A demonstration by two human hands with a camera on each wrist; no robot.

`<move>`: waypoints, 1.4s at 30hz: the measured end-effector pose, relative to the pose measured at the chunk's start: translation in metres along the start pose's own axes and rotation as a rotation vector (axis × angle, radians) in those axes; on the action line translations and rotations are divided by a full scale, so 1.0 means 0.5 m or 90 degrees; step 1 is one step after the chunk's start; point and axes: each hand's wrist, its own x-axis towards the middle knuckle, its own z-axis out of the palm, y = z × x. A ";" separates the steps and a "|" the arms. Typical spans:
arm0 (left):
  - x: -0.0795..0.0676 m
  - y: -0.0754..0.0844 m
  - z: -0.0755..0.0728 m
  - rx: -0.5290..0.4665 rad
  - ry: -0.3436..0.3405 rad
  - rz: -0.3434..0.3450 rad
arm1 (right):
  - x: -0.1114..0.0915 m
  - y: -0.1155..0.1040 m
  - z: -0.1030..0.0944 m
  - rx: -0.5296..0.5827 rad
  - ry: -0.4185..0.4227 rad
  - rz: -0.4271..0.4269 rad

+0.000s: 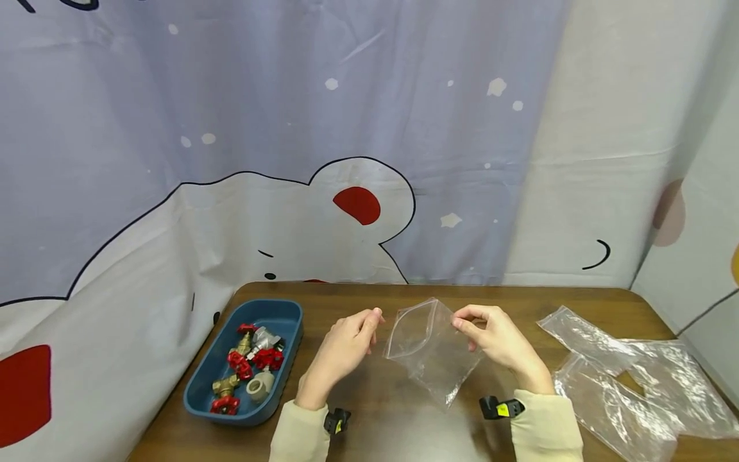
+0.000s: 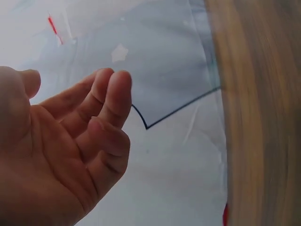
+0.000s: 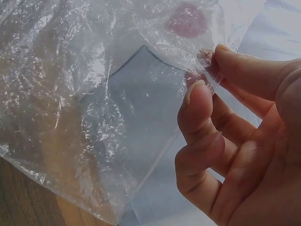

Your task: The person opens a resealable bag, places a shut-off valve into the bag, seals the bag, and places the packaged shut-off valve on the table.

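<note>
High head and nearer right-wrist views share the bag (image 1: 434, 359).

So both forearms (image 1: 545, 427) come up from the bottom edge, wrists well apart. Left grip (image 1: 344, 344) is just kinda loose, fingers softly curled, thumb off on its own. Right grip (image 1: 498, 335) is pinching, thumb against a fingertip, other fingers bent in.

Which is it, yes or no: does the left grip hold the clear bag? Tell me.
No, the left wrist view shows the left grip empty, while in the head view the right grip pinches the clear bag.
</note>
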 end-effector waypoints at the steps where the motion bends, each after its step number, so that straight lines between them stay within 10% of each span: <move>1: -0.001 -0.002 -0.004 0.025 0.000 0.000 | 0.000 0.001 -0.001 -0.002 0.000 0.002; 12: -0.007 -0.026 -0.074 0.169 -0.030 -0.004 | -0.002 0.000 -0.019 -0.007 0.012 -0.005; 42: -0.079 -0.217 -0.286 0.237 -0.096 -0.185 | 0.001 0.005 -0.004 0.004 -0.010 -0.001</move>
